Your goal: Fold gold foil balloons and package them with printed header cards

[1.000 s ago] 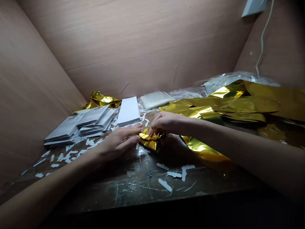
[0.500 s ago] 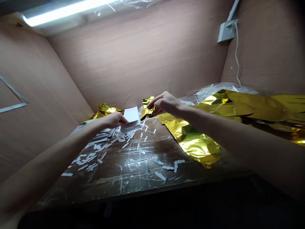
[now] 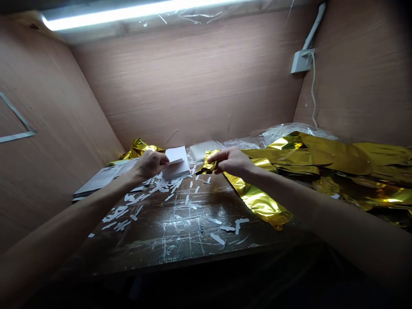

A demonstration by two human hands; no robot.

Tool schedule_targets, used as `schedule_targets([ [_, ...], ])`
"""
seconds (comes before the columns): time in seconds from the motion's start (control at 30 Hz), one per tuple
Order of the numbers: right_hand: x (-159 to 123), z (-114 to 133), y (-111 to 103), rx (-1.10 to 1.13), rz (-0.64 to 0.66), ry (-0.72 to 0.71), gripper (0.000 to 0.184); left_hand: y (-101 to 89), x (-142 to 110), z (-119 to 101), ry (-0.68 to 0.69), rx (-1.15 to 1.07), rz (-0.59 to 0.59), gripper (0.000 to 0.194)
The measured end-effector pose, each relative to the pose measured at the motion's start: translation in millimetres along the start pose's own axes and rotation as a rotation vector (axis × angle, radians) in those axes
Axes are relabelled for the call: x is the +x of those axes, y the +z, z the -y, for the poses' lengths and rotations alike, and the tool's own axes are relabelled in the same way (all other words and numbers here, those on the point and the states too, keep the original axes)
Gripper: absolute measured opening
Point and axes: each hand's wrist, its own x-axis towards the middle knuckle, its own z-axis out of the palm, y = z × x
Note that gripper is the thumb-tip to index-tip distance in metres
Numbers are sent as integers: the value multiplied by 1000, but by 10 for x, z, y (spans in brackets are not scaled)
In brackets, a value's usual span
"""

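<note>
My left hand [image 3: 152, 165] is closed, thumb and finger pinching the edge of a small white paper piece [image 3: 175, 162]. Right behind and under that piece is a stack of white paper sheets [image 3: 178, 171]; whether the piece is apart from the stack I cannot tell. My right hand [image 3: 232, 161] is closed on a folded gold foil balloon [image 3: 206, 166], which hangs from the fingertips just above the table. A flat gold foil balloon [image 3: 265, 201] lies on the table below my right wrist.
Small white strips [image 3: 174, 184] are scattered over the dark wooden table [image 3: 167, 236]. Printed papers [image 3: 96, 180] are piled at left. More gold foil [image 3: 341, 156] is heaped at right, beside clear plastic bags [image 3: 286, 128]. Wooden panels [image 3: 193, 94] enclose the table, under a lamp tube [image 3: 128, 15].
My right hand has moved right and down with the folded foil, away from the paper stack. My left hand has shifted slightly left, pinching the white piece. The camera view has tilted up.
</note>
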Motion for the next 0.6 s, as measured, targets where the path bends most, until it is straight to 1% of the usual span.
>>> schedule_targets([
  [0.1, -68, -39, 44, -29, -18, 14, 50, 83, -12, -38, 13, 134, -71, 21],
  [0.13, -97, -62, 60, -68, -36, -12, 49, 113, -12, -47, 20, 182, -73, 21],
  [0.2, -163, -118, 95, -207, -102, -119, 47, 163, -8, -56, 23, 218, -42, 18],
  [0.23, -198, -146, 115, -296, -136, -186, 44, 180, -5, -52, 11, 189, -18, 16],
  [0.3, -261, -196, 154, -458, -176, -300, 40, 201, 0, -22, -35, 55, 33, 14],
  [0.33, -287, -214, 172, -515, -182, -333, 39, 207, 1, 7, -66, -27, 58, 15],
  [0.4, -322, -241, 200, -582, -180, -368, 38, 219, -4, 88, -136, -167, 85, 24],
  [0.47, -339, -262, 212, -603, -185, -386, 37, 236, -25, 195, -206, -228, 63, 35],
  [0.53, -346, -286, 209, -607, -194, -400, 37, 255, -59, 304, -283, -233, -19, 46],
  [0.6, -348, -312, 201, -604, -208, -403, 37, 270, -96, 380, -307, -218, -41, 51],
])
